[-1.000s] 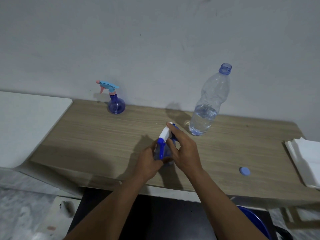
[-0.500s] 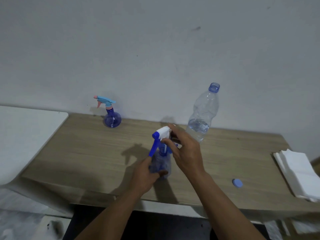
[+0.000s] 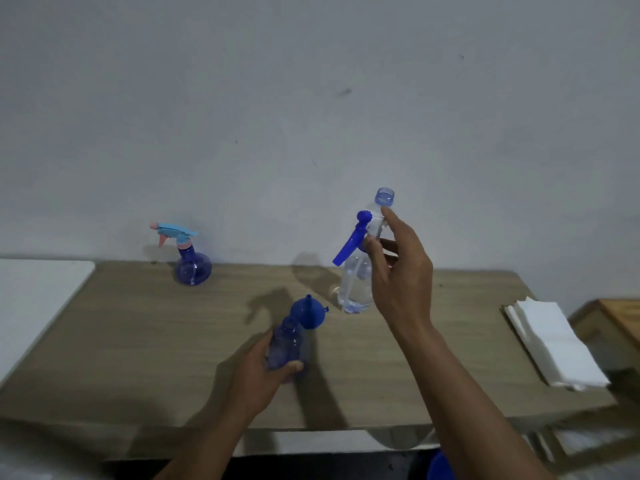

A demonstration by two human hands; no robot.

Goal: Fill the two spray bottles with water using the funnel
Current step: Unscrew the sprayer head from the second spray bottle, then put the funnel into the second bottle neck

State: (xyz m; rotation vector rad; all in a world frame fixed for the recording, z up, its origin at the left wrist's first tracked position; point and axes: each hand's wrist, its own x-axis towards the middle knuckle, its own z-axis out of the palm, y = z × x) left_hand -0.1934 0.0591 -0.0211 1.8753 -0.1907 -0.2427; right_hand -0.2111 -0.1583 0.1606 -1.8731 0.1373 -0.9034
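Observation:
My left hand (image 3: 258, 370) grips a small translucent blue spray bottle (image 3: 286, 344) standing on the wooden table (image 3: 138, 341); its neck is open, with no head on it. My right hand (image 3: 403, 275) holds the blue and white spray head (image 3: 356, 237) lifted high above the table. A blue funnel (image 3: 308, 312) lies on the table just behind the open bottle. The clear water bottle (image 3: 360, 268), uncapped and partly full, stands behind my right hand. A second spray bottle (image 3: 188, 261) with a light blue and pink head stands at the back left.
A stack of white paper napkins (image 3: 554, 344) lies at the table's right end. A white surface (image 3: 31, 292) adjoins the table on the left. A wooden piece of furniture (image 3: 616, 317) shows at the far right. The wall runs directly behind the table.
The spray head has come off the bottle and my right hand has lifted it up and to the right. The funnel behind the bottle is now uncovered. The camera has tilted up.

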